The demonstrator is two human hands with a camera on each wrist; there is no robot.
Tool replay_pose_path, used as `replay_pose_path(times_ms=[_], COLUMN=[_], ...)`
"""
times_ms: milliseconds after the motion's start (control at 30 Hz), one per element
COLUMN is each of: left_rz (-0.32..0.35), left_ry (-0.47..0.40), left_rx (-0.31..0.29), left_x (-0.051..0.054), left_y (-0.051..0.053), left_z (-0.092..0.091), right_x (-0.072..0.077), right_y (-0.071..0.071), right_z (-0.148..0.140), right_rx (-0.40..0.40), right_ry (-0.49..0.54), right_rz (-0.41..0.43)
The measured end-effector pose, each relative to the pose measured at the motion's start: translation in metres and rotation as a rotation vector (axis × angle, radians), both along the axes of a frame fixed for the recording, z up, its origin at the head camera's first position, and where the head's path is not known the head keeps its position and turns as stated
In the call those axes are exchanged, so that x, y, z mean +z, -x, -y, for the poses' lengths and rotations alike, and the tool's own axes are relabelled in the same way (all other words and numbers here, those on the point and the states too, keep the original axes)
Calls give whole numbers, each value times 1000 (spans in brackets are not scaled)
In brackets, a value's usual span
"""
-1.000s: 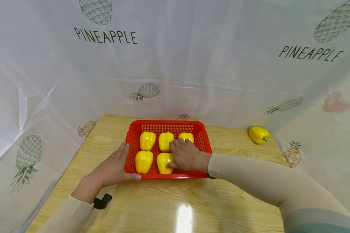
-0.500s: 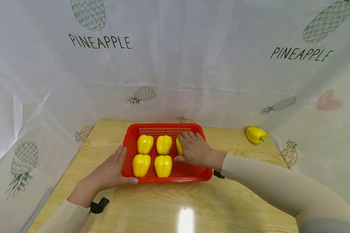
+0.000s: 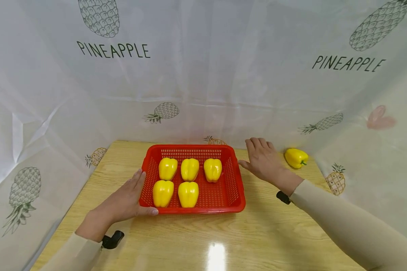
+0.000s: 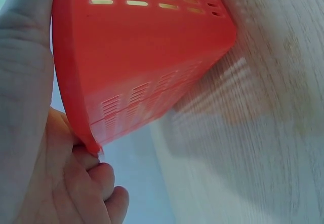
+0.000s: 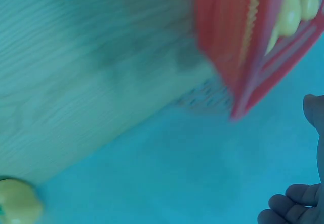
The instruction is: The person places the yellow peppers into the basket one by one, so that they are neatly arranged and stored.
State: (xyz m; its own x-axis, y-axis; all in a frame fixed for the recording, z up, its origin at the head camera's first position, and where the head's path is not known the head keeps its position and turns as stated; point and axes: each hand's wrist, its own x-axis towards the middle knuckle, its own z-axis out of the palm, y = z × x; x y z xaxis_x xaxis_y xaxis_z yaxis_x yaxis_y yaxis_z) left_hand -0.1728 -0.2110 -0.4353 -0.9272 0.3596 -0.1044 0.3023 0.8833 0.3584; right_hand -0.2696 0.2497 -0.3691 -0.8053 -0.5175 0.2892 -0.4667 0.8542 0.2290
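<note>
A red plastic basket [image 3: 235, 180] stands on the table with several yellow bell peppers [image 3: 190, 169] inside, three along the back and two in front. My left hand [image 3: 122, 199] holds the basket's front left corner, thumb along the front rim and fingers against the left side. In the left wrist view, the fingers bend at the red rim [image 4: 68, 72]. Off the basket's right side, my right hand [image 3: 266, 162] hovers with spread fingers and nothing in them. Farther right, a single yellow bell pepper [image 3: 296, 158] lies on its side, its green stem towards the right.
The wooden table [image 3: 176, 241] ends at a white plastic sheet [image 3: 203, 113] printed with pineapples, which rises behind and along both sides. Dark cameras [image 3: 112, 239] are strapped at the wrists. The right wrist view is blurred and bluish.
My right hand has let go of a bell pepper at the basket's back right and moved out to the right. That pepper has shifted from the front row to the back. My left hand stays put.
</note>
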Motion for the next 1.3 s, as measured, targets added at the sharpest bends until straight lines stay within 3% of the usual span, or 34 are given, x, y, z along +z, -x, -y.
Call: replay_pose_path(times_ms=[200,367,667,833,1067,1300], left_rz=[10,10,6,32,56,36], left_ry=[0,-5,2,-4,-15,-20], left_rx=[2,-1,-3,0,-5,-8], left_x=[1,0,-1,1,3,1], left_y=[2,3,5,6,5,6], left_z=[0,1,1,0,1,2], right_x=[-8,-19,-39,-47,-62,-79], right_y=[12,23,41,51,56,59], right_z=[-53,-93,-152,-173,-188,-195], right_rx=[-83,-203,-322,-377,-398,-407], right_ry=[40,23,-48,-42,-93,-64], right_rz=[-46,-4,75,123,98,81])
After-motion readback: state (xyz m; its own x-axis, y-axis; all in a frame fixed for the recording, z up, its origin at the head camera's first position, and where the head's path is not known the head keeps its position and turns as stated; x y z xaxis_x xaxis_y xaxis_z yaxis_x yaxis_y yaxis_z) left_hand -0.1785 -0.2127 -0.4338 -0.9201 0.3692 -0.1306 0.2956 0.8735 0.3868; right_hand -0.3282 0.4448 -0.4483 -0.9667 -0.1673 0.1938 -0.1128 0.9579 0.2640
